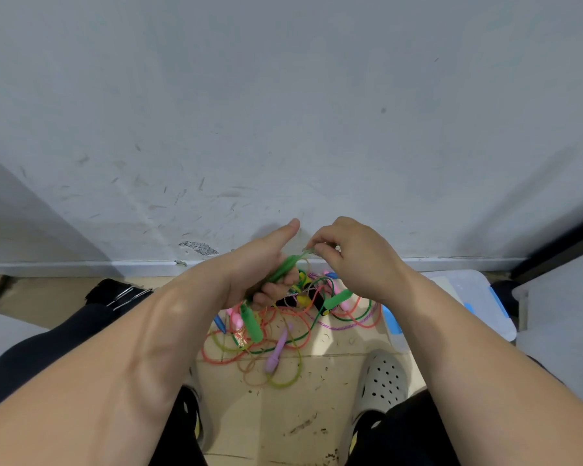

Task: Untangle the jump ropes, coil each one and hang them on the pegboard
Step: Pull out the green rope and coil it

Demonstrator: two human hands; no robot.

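A tangle of jump ropes (pixel 283 334) in orange, green, yellow and purple lies on the tiled floor between my feet, close to the wall. My left hand (pixel 266 264) grips a green handle (pixel 285 269) lifted above the pile, thumb stretched up. My right hand (pixel 347 253) pinches the thin cord (pixel 308 251) at that handle's upper end. Other handles lie in the heap: a green one (pixel 252 326), another green one (pixel 335 302), a lilac one (pixel 276 353). No pegboard is in view.
A scuffed white wall (pixel 283 112) rises right behind the pile. A clear plastic bin with blue clips (pixel 468 297) stands on the right. My feet, a dark shoe (pixel 192 418) and a grey clog (pixel 382 381), sit on either side. Grey surfaces flank both sides.
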